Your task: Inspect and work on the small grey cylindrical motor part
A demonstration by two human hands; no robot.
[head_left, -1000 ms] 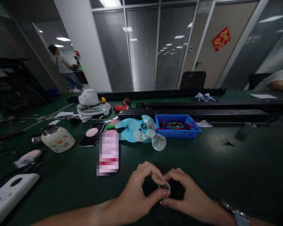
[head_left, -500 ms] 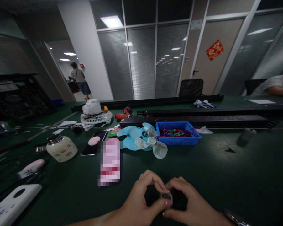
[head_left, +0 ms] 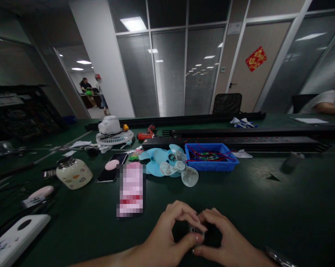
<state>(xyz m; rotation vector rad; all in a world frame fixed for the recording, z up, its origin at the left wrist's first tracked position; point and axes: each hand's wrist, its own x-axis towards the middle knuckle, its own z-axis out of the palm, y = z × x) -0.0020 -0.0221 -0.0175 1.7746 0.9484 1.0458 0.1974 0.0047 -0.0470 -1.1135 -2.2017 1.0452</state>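
Observation:
Low in the middle of the head view, a small round grey part (head_left: pixel 194 230) is held between my two hands above the green table. My left hand (head_left: pixel 174 235) pinches it, the thumb across its lower front and the fingertips over its top. From the other side my right hand (head_left: pixel 224 235) closes on it with curled fingers and thumb. Fingers cover much of the part, so its exact kind cannot be made out. Beyond the hands lie a translucent fan blade (head_left: pixel 189 175) and light blue fan blades (head_left: pixel 155 168).
A blue bin (head_left: pixel 212 165) holds wires and circuit boards. Left of the hands are a pink pouch (head_left: pixel 131 189), a phone (head_left: pixel 104 174), a cream bottle (head_left: pixel 74 174) and a white device (head_left: pixel 19 237). Farther back are a fan body (head_left: pixel 110 129), a red drill (head_left: pixel 145 136) and long black rails (head_left: pixel 239 142).
My left fingers have shifted right and down over the top of the round part, hiding more of it. My right hand stays nearly still. In the far doorway, different people show.

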